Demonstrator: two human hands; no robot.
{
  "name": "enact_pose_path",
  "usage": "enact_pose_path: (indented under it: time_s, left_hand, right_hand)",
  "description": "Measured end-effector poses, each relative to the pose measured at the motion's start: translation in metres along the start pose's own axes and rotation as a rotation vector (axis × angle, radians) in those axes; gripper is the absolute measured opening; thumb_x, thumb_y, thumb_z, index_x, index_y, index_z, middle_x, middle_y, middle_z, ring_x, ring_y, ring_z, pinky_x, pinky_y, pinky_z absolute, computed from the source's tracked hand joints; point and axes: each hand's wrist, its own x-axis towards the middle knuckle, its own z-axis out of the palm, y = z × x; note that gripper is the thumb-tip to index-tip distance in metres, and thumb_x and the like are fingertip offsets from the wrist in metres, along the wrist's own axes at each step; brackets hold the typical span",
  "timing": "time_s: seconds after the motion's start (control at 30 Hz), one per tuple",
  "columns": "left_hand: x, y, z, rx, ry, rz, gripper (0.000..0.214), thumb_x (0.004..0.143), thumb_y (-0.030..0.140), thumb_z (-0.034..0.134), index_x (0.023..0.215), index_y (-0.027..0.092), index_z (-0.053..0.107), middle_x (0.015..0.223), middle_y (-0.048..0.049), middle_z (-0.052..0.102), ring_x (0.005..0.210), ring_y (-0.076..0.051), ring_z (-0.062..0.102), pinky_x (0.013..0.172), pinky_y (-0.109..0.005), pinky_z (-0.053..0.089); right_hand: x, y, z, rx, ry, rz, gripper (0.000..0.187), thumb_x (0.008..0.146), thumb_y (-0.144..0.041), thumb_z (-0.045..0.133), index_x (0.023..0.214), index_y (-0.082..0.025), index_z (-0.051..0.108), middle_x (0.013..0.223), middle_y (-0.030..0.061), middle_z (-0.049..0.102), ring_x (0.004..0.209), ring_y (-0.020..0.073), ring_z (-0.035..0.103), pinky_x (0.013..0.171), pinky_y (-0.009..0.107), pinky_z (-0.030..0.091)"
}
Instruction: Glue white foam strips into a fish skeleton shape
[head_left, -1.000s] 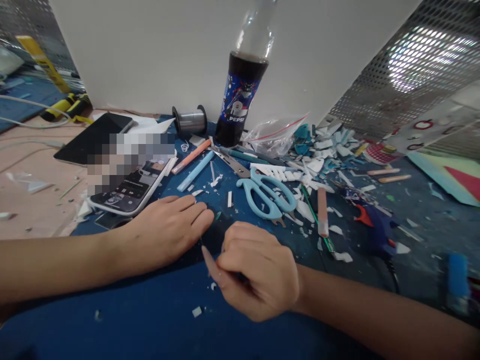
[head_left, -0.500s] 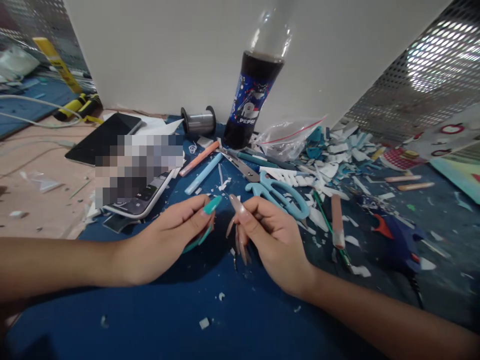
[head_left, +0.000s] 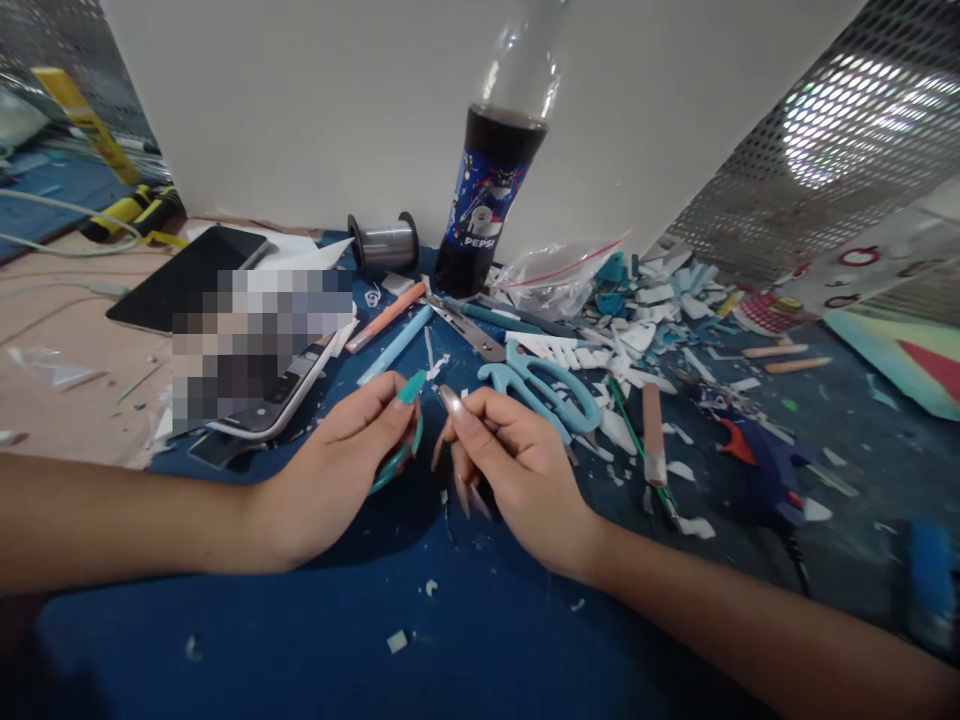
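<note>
My left hand (head_left: 341, 470), with long teal nails, is closed in a pinch of thumb and forefinger. Facing it a short gap away, my right hand (head_left: 517, 470), with long pale brownish nails, also pinches thumb against forefinger. Whatever lies between the fingertips of either hand is too small to make out. Beneath the right fingertips, a thin dark strand with a whitish bit (head_left: 448, 510) shows against the blue mat (head_left: 300, 640); whether it hangs or lies there I cannot tell. Just beyond my right hand lie light-blue-handled scissors (head_left: 555, 392).
A Pepsi bottle (head_left: 484, 200) stands behind, beside a wire spool (head_left: 384, 243). Phones (head_left: 187, 275) lie left. Nail files (head_left: 388, 315), a zip bag (head_left: 559, 275) and a heap of white and blue scraps (head_left: 660, 310) spread rightward to a blue glue gun (head_left: 772, 465).
The whole view has shifted slightly, so things appear further left. Both hands keep their pinches close together, with the fingertips slightly higher in view.
</note>
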Motion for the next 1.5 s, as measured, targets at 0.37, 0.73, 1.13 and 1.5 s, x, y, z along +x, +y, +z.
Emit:
enact_pose_path:
  time_s: [0.37,0.73,1.13,1.5]
  left_hand:
    - [0.006,0.001,-0.009,-0.145,-0.102,0.007,0.035,0.098,0.032,0.044,0.066,0.017,0.047,0.059,0.0037,0.044,0.051,-0.006,0.039,0.048,-0.018,0.038]
    - [0.005,0.005,-0.011,-0.062,-0.104,0.018,0.032,0.097,0.03,0.041,0.068,0.017,0.047,0.057,0.0032,0.043,0.051,-0.007,0.039,0.048,-0.02,0.035]
    - [0.004,0.006,-0.009,-0.106,-0.096,-0.028,0.03,0.096,0.03,0.046,0.069,0.017,0.045,0.057,0.0043,0.042,0.052,-0.006,0.038,0.049,-0.017,0.034]
    - [0.004,0.001,-0.012,-0.087,-0.096,-0.039,0.03,0.097,0.033,0.047,0.072,0.017,0.048,0.06,0.0047,0.044,0.054,-0.006,0.039,0.051,-0.016,0.035]
  right_hand:
    - [0.005,0.007,-0.007,0.633,-0.232,0.209,0.029,0.093,-0.029,0.059,0.067,-0.015,0.056,0.046,-0.0063,0.05,0.035,0.004,0.04,0.037,0.017,0.033]
    - [0.006,0.006,-0.009,0.737,-0.392,0.307,0.027,0.095,-0.025,0.052,0.069,-0.017,0.054,0.047,-0.006,0.048,0.036,0.0073,0.039,0.038,0.022,0.028]
    - [0.007,0.0,-0.007,0.773,-0.313,0.378,0.036,0.097,-0.017,0.039,0.065,-0.015,0.055,0.044,-0.0043,0.046,0.036,0.0066,0.037,0.043,0.02,0.035]
    - [0.008,0.0,-0.006,0.779,-0.316,0.385,0.038,0.097,-0.016,0.038,0.064,-0.015,0.057,0.043,-0.0041,0.047,0.034,0.0063,0.037,0.043,0.019,0.036]
